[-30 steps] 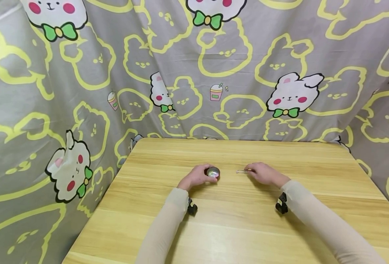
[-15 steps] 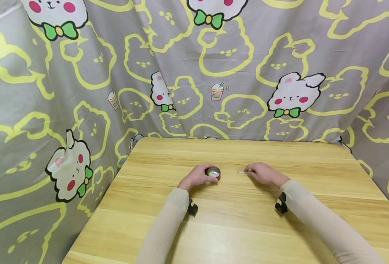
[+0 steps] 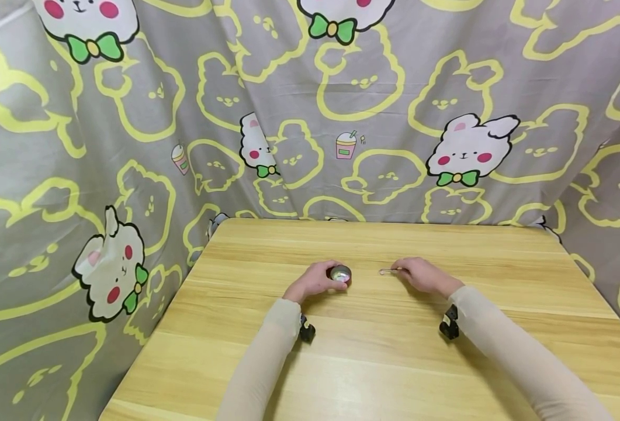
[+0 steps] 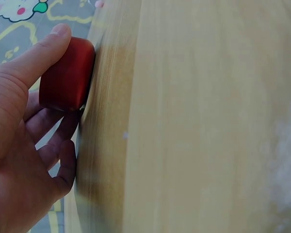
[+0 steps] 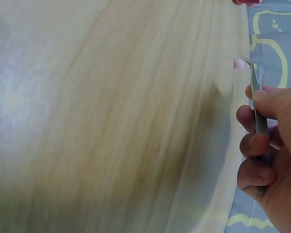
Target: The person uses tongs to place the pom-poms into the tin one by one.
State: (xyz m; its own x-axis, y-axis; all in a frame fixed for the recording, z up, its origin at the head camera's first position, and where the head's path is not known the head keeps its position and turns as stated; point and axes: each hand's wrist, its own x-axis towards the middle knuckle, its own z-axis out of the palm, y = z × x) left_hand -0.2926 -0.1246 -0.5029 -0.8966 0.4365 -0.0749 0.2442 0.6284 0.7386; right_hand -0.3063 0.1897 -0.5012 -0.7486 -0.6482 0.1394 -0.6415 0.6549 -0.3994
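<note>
My left hand (image 3: 316, 280) grips a small round tin (image 3: 340, 273) between thumb and fingers, low over the table. Its side shows red in the left wrist view, while the head view shows a dark rim around a shiny, iridescent face. To the right, my right hand (image 3: 420, 275) pinches a pair of metal tweezers (image 5: 258, 114), fingers curled along their length. The thin tips point left toward the tin, with a gap between. A tiny pale pink bead-like piece (image 5: 239, 63) appears at the tips; whether they grasp it I cannot tell.
The wooden table (image 3: 373, 362) spreads beneath both arms. Behind it and along the sides hangs a grey curtain (image 3: 288, 88) with yellow outlines and cartoon animals. A black wrist camera (image 3: 307, 330) sits on the left wrist, another device (image 3: 449, 323) on the right.
The right hand has risen very slightly, and the tweezer tips have moved a little to the right, now looking closer together with a pale speck at their end. The left hand and tin stay put.
</note>
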